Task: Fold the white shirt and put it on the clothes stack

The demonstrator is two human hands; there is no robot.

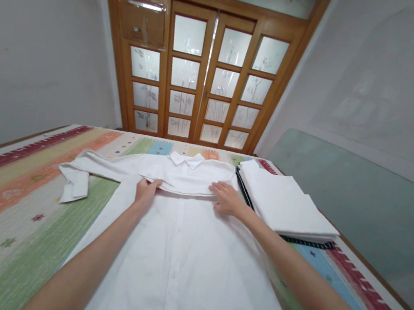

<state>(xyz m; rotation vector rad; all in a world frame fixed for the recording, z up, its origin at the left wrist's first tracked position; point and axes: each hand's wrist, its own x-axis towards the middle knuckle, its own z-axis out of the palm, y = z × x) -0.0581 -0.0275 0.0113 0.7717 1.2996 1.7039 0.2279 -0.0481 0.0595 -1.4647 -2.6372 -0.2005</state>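
Note:
A white long-sleeved button-up shirt [178,244] lies front up, its collar [186,160] at the far end. One sleeve stretches out to the left and bends down at its cuff [76,184]. The other sleeve [187,185] is laid across the chest in a flat band. At the left end of that band, my left hand [146,191] is closed on the sleeve's edge, with some fingers hidden. My right hand [227,199] rests on the right part of the band, fingers stretched out over the cloth and thumb apart from them.
Folded white clothes [286,200] sit in a stack at the right, with black-and-white striped fabric [308,241] beneath. A colourful striped cloth [24,231] covers the surface. Wooden glazed doors [203,77] stand beyond, and a pale green panel [349,192] leans along the right wall.

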